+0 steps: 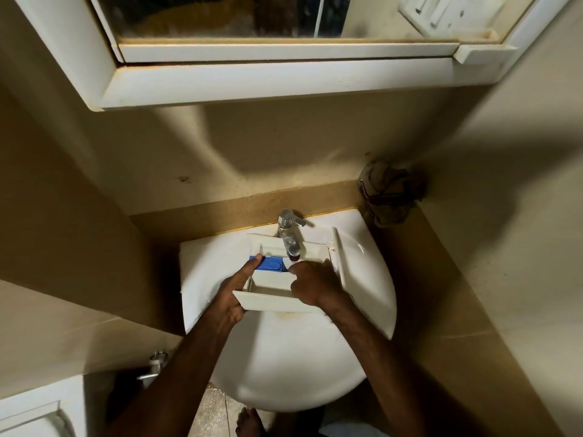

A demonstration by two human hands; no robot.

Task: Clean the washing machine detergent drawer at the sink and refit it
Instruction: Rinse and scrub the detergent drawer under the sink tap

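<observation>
The cream-white, box-shaped plastic detergent drawer (pixel 284 279) sits across the white ceramic corner sink (pixel 372 298), its far end tucked right under the chrome tap (pixel 288 234), which I take as my landmark. Just below and to the left of the tap spout, a blue plastic insert (pixel 271 265) lies in the drawer's left compartment. The left hand (pixel 235 290) grips the drawer's left wall on the near side of the tap, fingers wrapped underneath and the thumb stretched forward onto the blue insert. The right hand (pixel 315 283) lies curled over the drawer's right side, just below the spout, forefinger pointing in towards the middle; whether it truly clamps the wall I cannot tell. The drawer looks light and stiff, hollow, with thin partitions. Wet, its smooth plastic would likely turn slippery, so the outer side walls and the broad front panel seem the safest holds, rather than the thin dividers or the insert.
</observation>
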